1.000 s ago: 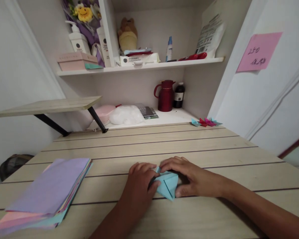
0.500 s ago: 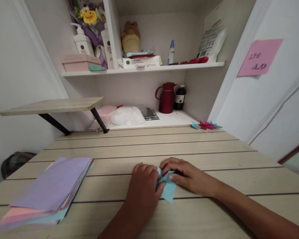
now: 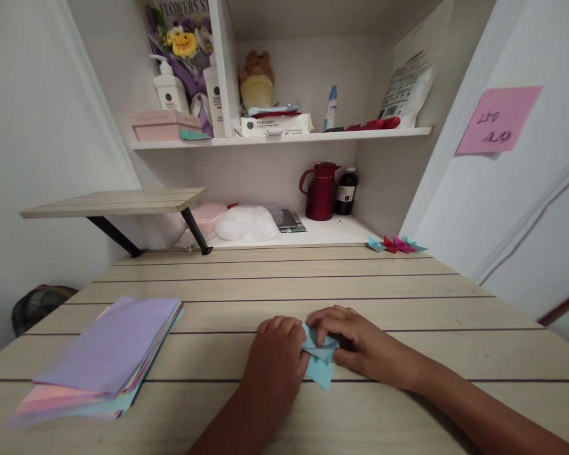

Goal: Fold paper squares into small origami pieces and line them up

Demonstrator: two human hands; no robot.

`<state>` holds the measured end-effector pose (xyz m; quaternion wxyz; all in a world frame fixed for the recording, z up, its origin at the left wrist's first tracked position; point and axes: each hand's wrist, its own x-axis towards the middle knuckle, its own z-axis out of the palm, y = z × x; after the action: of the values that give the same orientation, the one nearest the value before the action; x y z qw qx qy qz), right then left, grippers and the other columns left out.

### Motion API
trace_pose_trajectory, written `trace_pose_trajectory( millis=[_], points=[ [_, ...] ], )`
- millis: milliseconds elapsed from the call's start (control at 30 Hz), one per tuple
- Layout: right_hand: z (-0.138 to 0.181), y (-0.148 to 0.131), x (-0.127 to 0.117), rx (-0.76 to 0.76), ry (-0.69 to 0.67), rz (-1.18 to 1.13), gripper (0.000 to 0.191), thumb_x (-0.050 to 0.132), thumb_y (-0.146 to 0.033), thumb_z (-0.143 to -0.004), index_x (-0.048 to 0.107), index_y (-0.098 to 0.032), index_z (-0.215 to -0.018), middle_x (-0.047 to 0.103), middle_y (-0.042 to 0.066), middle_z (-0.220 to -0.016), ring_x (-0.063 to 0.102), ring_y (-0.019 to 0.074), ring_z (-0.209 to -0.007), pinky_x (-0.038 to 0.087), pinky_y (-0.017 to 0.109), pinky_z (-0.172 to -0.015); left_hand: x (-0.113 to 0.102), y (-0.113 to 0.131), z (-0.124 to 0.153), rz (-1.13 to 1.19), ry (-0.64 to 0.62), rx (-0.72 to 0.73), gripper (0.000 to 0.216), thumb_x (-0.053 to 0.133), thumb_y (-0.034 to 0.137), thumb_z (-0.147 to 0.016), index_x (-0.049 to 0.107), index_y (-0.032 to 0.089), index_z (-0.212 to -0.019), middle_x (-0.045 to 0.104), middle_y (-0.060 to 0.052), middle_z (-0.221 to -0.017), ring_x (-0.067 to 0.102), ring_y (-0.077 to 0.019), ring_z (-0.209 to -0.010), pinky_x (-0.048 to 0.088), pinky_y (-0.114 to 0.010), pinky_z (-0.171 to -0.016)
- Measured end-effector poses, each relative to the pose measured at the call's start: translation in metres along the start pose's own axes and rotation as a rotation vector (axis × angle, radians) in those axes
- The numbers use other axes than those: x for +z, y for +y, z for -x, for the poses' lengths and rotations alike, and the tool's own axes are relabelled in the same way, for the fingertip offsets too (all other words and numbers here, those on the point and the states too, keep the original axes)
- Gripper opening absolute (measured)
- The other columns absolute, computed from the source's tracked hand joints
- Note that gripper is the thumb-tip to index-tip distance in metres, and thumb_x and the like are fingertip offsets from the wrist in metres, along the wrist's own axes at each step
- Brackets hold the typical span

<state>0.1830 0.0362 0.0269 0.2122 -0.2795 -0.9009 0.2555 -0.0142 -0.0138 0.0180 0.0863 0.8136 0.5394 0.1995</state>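
A light blue piece of folded paper (image 3: 319, 370) lies on the wooden tabletop between my two hands, with several creased layers showing and one corner pointing toward me. My left hand (image 3: 279, 354) is closed on its left edge, thumb low and the other fingers curled behind. From the right, my right hand (image 3: 360, 344) grips the paper, its index finger bent down on the upper layer and its thumb at the right edge. The parts of the paper under the fingers are hidden.
A stack of coloured paper sheets (image 3: 114, 347) sits on the left. Small folded paper figures (image 3: 396, 244) line the far right edge. Behind stand a red jug (image 3: 321, 193), a dark bottle (image 3: 346, 193) and a raised wooden shelf (image 3: 118, 201) on black legs.
The raised fold of the blue paper now lies flatter, and my right index finger has come down onto it. The whole view has shifted slightly.
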Motion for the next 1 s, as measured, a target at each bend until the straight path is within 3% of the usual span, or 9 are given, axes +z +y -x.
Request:
trace_pose_trajectory(
  millis=[200, 467, 667, 767, 900, 1000],
  points=[
    [0.001, 0.005, 0.001, 0.018, 0.007, -0.011, 0.005, 0.065, -0.023, -0.082, 0.062, -0.023, -0.085, 0.061, 0.005, -0.116, 0.055, 0.0221, -0.110, 0.040, 0.038, -0.096, 0.000, -0.019, 0.014, 0.230, 0.043, 0.020, 0.033, 0.072, 0.015, -0.072, 0.063, 0.025, -0.103, 0.061, -0.002, -0.122, 0.052, -0.0222, -0.114, 0.034, -0.042, -0.103],
    [-0.003, 0.007, 0.007, 0.093, 0.087, -0.017, 0.021, 0.053, -0.029, -0.091, 0.057, -0.020, -0.072, 0.061, 0.006, -0.109, 0.057, 0.0206, -0.102, 0.045, 0.036, -0.089, 0.000, -0.020, 0.009, 0.276, 0.079, -0.098, 0.009, 0.063, 0.019, -0.080, 0.066, 0.024, -0.086, 0.063, -0.002, -0.118, 0.054, -0.0230, -0.112, 0.036, -0.045, -0.098],
    [-0.003, 0.009, 0.011, 0.151, 0.160, 0.133, 0.015, 0.053, -0.027, -0.089, 0.052, -0.022, -0.075, 0.059, 0.005, -0.094, 0.056, 0.0205, -0.089, 0.046, 0.035, -0.080, 0.002, -0.018, 0.009, 0.246, 0.066, -0.098, 0.012, 0.066, 0.015, -0.075, 0.063, 0.023, -0.084, 0.064, -0.002, -0.117, 0.053, -0.0239, -0.112, 0.036, -0.045, -0.098],
    [-0.004, 0.010, 0.013, 0.204, 0.173, 0.221, 0.005, 0.054, -0.025, -0.087, 0.052, -0.022, -0.084, 0.056, 0.004, -0.091, 0.056, 0.0201, -0.081, 0.046, 0.034, -0.073, 0.002, -0.017, 0.009, 0.219, 0.058, -0.114, 0.023, 0.068, 0.015, -0.074, 0.063, 0.023, -0.095, 0.064, -0.004, -0.117, 0.053, -0.0244, -0.113, 0.036, -0.046, -0.100],
    [-0.005, 0.012, 0.016, 0.226, 0.179, 0.293, 0.006, 0.056, -0.024, -0.085, 0.051, -0.023, -0.087, 0.056, 0.004, -0.091, 0.055, 0.0195, -0.077, 0.045, 0.033, -0.069, -0.004, -0.013, 0.009, 0.129, 0.033, -0.106, 0.060, 0.066, 0.013, -0.075, 0.048, 0.026, -0.132, 0.049, -0.009, -0.138, 0.043, -0.0266, -0.127, 0.034, -0.048, -0.105],
    [-0.006, 0.013, 0.017, 0.231, 0.183, 0.303, 0.006, 0.057, -0.023, -0.084, 0.051, -0.023, -0.087, 0.055, 0.003, -0.091, 0.055, 0.0189, -0.076, 0.044, 0.032, -0.067, -0.009, -0.013, 0.009, 0.023, -0.065, -0.027, 0.053, 0.062, 0.015, -0.080, 0.053, 0.035, -0.129, 0.035, -0.007, -0.150, 0.035, -0.0294, -0.134, 0.032, -0.052, -0.106]
  ],
)
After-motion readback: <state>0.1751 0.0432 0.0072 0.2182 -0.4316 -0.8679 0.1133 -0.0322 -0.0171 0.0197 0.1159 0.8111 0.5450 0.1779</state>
